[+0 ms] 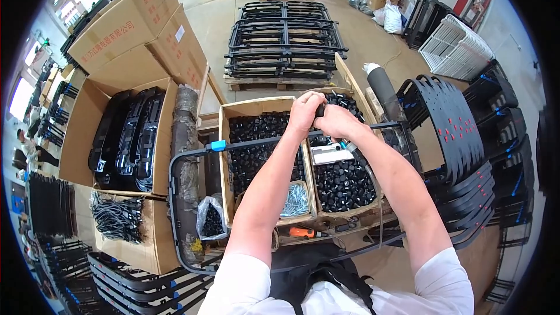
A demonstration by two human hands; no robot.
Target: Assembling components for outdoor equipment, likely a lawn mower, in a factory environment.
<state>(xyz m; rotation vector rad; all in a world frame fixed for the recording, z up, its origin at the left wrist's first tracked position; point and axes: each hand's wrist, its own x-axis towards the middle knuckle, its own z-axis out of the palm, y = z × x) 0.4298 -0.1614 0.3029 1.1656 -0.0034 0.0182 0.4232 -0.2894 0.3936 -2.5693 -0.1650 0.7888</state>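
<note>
A black tubular frame (256, 142) with a blue clip (218, 146) spans boxes of black knobs (256, 166). Above the knobs, the left hand (304, 112) curls around a small dark piece (319, 110); just beside, the right hand (339, 121) bends inward, its grip unclear.

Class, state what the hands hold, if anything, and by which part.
A small black object shows between the left hand and the right hand, apparently held; the hands cover most of it, so which part is gripped cannot be told.

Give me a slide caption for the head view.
Left hand and right hand together over black parts, forearms across a black frame.
</note>
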